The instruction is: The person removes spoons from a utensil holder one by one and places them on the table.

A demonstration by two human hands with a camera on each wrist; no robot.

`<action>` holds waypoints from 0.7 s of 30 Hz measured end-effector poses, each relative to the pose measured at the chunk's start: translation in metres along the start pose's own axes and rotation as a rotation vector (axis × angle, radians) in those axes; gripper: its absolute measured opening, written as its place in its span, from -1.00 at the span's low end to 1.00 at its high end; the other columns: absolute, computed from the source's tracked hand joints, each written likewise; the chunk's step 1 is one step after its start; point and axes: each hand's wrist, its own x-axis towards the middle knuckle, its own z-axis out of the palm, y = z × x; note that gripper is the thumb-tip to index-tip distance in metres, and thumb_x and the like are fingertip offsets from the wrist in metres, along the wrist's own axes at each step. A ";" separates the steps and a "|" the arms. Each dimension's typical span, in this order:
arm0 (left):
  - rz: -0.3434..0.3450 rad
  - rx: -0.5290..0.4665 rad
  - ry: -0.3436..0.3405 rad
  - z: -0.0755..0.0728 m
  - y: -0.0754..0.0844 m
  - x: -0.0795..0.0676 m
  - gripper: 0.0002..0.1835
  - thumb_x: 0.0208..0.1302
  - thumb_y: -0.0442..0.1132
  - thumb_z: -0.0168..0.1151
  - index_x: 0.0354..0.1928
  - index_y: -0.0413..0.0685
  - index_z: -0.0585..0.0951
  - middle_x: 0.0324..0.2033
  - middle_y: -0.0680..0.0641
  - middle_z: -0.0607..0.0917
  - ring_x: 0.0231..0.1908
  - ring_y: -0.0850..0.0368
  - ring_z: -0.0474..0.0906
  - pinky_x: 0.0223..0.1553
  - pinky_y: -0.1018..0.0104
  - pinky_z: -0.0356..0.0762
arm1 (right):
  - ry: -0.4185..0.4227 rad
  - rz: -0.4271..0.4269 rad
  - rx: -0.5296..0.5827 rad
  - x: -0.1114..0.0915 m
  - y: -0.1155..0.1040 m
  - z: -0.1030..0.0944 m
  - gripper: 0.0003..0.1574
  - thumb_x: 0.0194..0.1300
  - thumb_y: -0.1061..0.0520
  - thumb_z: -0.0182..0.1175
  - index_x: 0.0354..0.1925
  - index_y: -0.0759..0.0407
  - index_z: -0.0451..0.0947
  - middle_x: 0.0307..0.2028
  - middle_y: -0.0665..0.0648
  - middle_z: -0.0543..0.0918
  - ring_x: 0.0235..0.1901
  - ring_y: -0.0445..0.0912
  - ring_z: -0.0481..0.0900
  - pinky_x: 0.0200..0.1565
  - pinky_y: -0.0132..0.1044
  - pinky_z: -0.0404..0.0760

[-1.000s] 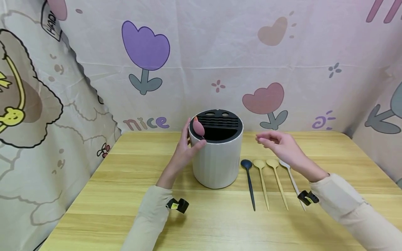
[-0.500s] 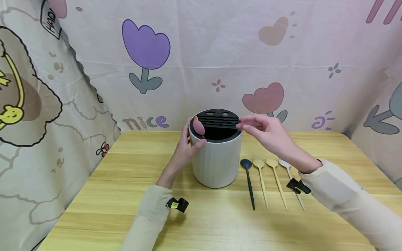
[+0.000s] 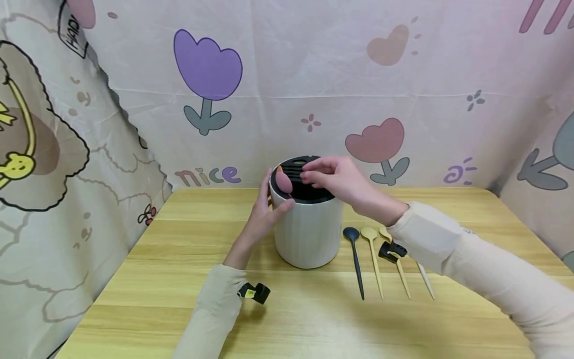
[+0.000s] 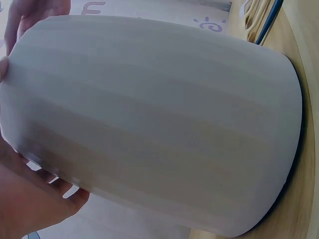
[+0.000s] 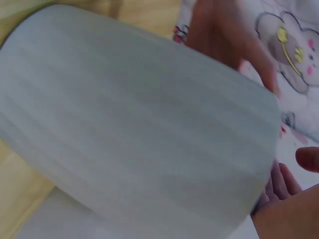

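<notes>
A white ribbed utensil holder [image 3: 308,234] with a black slotted lid [image 3: 280,197] stands upright on the table. My left hand [image 3: 261,219] grips its left side, thumb at the front rim and fingers around the side. A pink oval spoon-like head [image 3: 283,181] with an orange tip sticks up at the lid's left; whatever is below it is hidden. My right hand [image 3: 343,180] hovers over the lid's right half with fingers loosely bent and nothing held, fingertips just right of the pink head. In the right wrist view, the holder [image 5: 139,124] fills most of the picture.
Right of the holder, several long-handled spoons lie in a row on the wooden table [image 3: 170,279]: a dark blue spoon [image 3: 352,234], cream spoons [image 3: 369,234] and a white spoon [image 3: 426,282]. My right sleeve and wrist camera cover some. A printed cloth [image 3: 278,60] hangs behind.
My right hand has moved left from above the spoons, across the holder's rim, to over its lid near the pink head. My left hand and the holder have stayed put.
</notes>
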 end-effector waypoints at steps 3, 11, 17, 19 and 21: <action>-0.004 -0.016 -0.001 0.000 -0.001 0.000 0.07 0.12 0.26 0.21 0.53 0.17 -0.14 0.47 -0.04 0.00 0.37 -0.15 0.04 0.30 -0.17 0.11 | 0.004 0.011 -0.040 0.003 -0.001 0.008 -0.65 0.31 0.18 0.23 0.01 0.35 0.61 -0.18 0.21 0.72 -0.16 -0.05 0.68 -0.08 -0.25 0.61; 0.003 -0.030 -0.007 0.000 -0.002 0.001 0.05 0.14 0.21 0.21 0.53 0.16 -0.16 0.47 -0.04 0.01 0.36 -0.12 0.04 0.30 -0.14 0.12 | 0.036 0.044 -0.014 0.010 -0.005 0.023 -0.62 0.22 0.16 0.32 0.00 0.27 0.64 -0.15 0.19 0.72 -0.10 -0.07 0.65 -0.08 -0.26 0.61; -0.010 -0.019 -0.011 0.000 -0.001 -0.001 0.03 0.17 0.18 0.21 0.53 0.20 -0.17 0.48 -0.02 -0.02 0.38 -0.14 0.01 0.29 -0.15 0.14 | 0.015 0.037 -0.025 0.012 -0.006 0.027 -0.60 0.12 0.21 0.39 -0.04 0.28 0.65 -0.18 0.17 0.73 -0.11 -0.09 0.66 -0.04 -0.27 0.58; -0.009 -0.017 -0.013 0.000 -0.001 -0.001 0.03 0.17 0.18 0.20 0.53 0.21 -0.17 0.48 -0.03 -0.03 0.38 -0.15 0.00 0.29 -0.15 0.15 | 0.012 0.031 -0.061 0.013 -0.006 0.027 -0.63 0.12 0.19 0.39 -0.07 0.27 0.67 -0.20 0.15 0.73 -0.13 -0.10 0.67 -0.04 -0.27 0.58; -0.006 -0.020 -0.013 -0.001 -0.001 -0.001 0.03 0.17 0.18 0.20 0.53 0.21 -0.17 0.48 -0.03 -0.03 0.38 -0.16 0.00 0.29 -0.16 0.14 | 0.011 0.030 -0.098 0.014 -0.006 0.027 -0.65 0.13 0.17 0.39 -0.08 0.25 0.68 -0.21 0.13 0.74 -0.13 -0.11 0.66 -0.04 -0.27 0.57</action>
